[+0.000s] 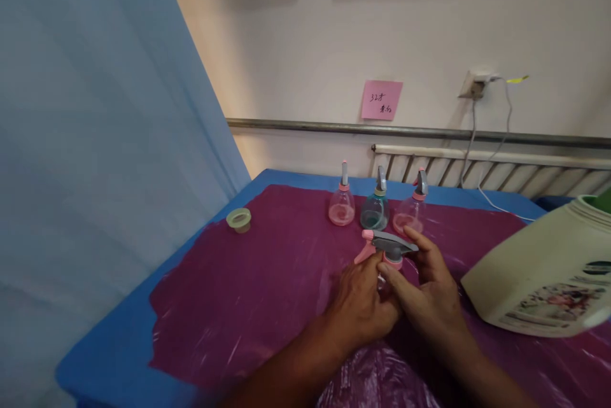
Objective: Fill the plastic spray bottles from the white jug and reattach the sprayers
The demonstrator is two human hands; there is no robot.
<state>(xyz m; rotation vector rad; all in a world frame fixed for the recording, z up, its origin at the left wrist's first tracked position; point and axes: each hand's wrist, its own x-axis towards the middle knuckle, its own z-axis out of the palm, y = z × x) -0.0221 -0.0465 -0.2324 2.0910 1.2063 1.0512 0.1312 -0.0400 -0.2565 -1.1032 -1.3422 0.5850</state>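
My left grip [363, 298] wraps the spray bottle [394, 245]; my right grip [432, 293] pinches about its pink plastic collar [393, 262]. Far side, three bulbous transparent bottles [341, 213] stand on creased purple film [267, 281].

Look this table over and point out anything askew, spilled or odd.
The sheet looks untidy: its left edge is ragged and sits unevenly on the blue table. The jug appears to lean right, though the wide view may cause that. No spill shows near the held sprayer.
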